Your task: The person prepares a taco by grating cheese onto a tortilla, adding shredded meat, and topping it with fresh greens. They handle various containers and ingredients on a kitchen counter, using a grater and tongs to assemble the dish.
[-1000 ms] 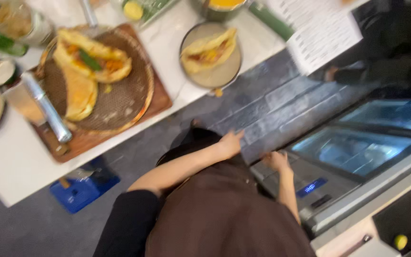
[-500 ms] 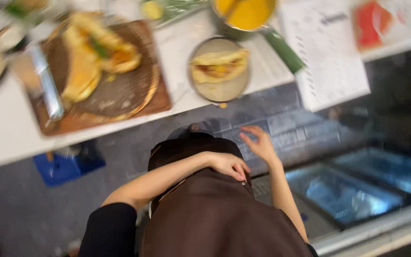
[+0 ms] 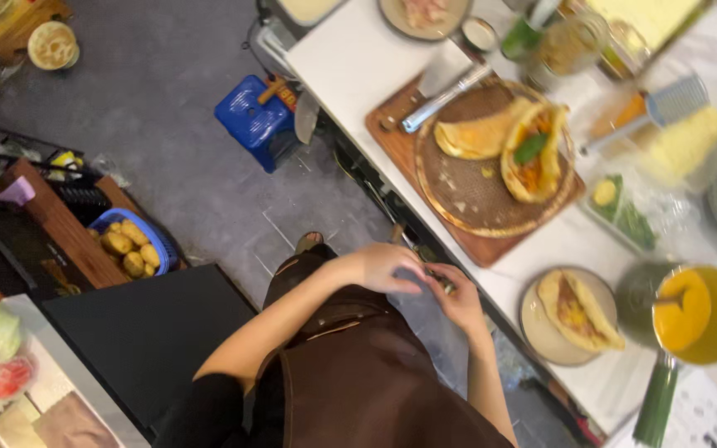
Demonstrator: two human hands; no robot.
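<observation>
Left hand (image 3: 379,267) and right hand (image 3: 456,299) meet just below the counter edge (image 3: 508,286), fingers pinching a thin clear plastic sheet (image 3: 433,319) that hangs beneath them. Plate with a folded crepe (image 3: 578,311) sits just right of the right hand.

Both bare forearms are reaching up from the lower middle of the frame and meeting near its centre. The left hand (image 3: 379,267) is curling palm-down, fingers bent, touching the right hand (image 3: 456,299), which is cupping just beside it, fingertips tucked together; anything pinched between them is blurred.
</observation>
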